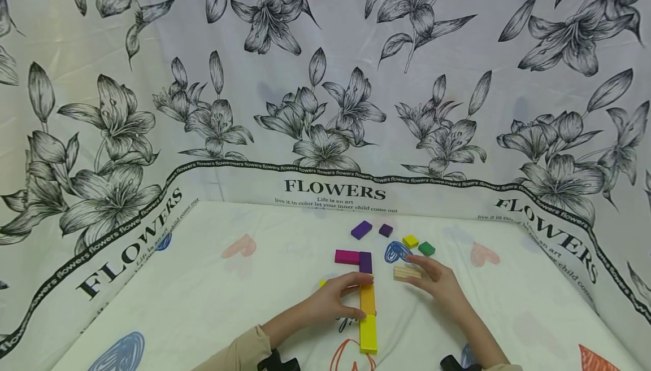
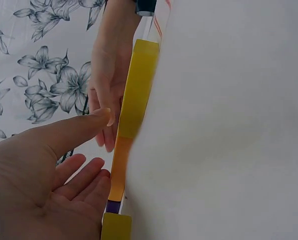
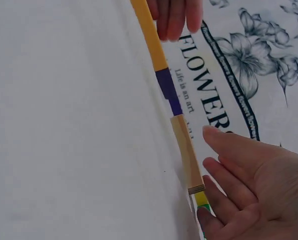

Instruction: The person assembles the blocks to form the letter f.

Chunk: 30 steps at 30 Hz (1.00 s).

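Nearest the person, a long yellow block (image 1: 368, 335) lies with its long axis from 6 to 12 o'clock. At its 12 o'clock end, an orange block (image 1: 368, 301) continues the same line. The left hand (image 1: 329, 299) is at 9 o'clock from the orange block, thumb and fingers spread wide along its length: the thumb is by the joint with the yellow block, the forefinger by the far end. It grips nothing; whether either tip touches, I cannot tell. A yellow piece (image 1: 322, 284) peeks out at about 10 o'clock from this hand, mostly hidden.

A little farther, the right hand (image 1: 441, 285) is loosely parted around a natural-wood piece (image 1: 407, 273), which lies at 9 to 10 o'clock from it, between thumb and forefinger; contact is unclear. The wood's long axis runs roughly 9 to 3 o'clock, across the line of blocks, and the right hand is the nearer one.

At the line's 12 o'clock end stands a purple block (image 1: 365, 262), with a magenta block (image 1: 347, 257) reaching toward 9 o'clock. Beyond the wood are a green block (image 1: 426, 248) at 1 to 2 o'clock, a small yellow block (image 1: 410, 241) at 12 and a dark purple block (image 1: 386, 230) at 11. A violet block (image 1: 361, 230) lies at 12 o'clock from the line, tilted toward 2.
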Motion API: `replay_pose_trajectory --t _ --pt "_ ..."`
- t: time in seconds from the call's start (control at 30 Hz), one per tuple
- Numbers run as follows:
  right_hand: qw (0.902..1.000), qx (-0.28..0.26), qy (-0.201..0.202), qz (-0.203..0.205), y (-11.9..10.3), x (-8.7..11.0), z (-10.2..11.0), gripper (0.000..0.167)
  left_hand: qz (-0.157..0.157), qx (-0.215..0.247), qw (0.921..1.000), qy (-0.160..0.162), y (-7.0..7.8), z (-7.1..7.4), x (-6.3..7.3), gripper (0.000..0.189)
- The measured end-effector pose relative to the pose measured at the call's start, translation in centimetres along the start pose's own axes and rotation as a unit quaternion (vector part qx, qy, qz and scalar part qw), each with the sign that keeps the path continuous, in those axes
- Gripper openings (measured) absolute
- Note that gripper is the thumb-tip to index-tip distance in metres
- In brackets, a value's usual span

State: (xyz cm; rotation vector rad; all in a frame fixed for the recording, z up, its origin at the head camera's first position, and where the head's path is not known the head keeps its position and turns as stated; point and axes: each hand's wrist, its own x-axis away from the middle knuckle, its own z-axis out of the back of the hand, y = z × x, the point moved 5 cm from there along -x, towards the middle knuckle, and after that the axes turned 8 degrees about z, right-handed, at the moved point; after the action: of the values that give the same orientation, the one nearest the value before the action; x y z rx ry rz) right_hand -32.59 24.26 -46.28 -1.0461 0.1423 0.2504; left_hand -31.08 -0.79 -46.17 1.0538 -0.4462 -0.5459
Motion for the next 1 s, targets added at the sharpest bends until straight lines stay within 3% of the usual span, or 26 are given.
replay_pose_trajectory --t 0.4,0.67,1.0 --pt "0.9988 -0.049 -0.005 -0.003 0.4 0.0 0.3 0.051 -0.007 -0.024 0.9996 0.009 0.2 -0.2 0.4 0.066" --pt "0.9993 -0.031 0.000 -0.023 1.1 0.1 0.1 0.046 -0.003 -0.027 0.9996 0.008 0.1 -0.3 0.2 0.066" --pt "0.9999 -0.012 0.001 -0.009 0.6 0.0 0.3 0.041 0.002 -0.018 0.9998 0.008 -0.1 -0.3 0.1 0.065"
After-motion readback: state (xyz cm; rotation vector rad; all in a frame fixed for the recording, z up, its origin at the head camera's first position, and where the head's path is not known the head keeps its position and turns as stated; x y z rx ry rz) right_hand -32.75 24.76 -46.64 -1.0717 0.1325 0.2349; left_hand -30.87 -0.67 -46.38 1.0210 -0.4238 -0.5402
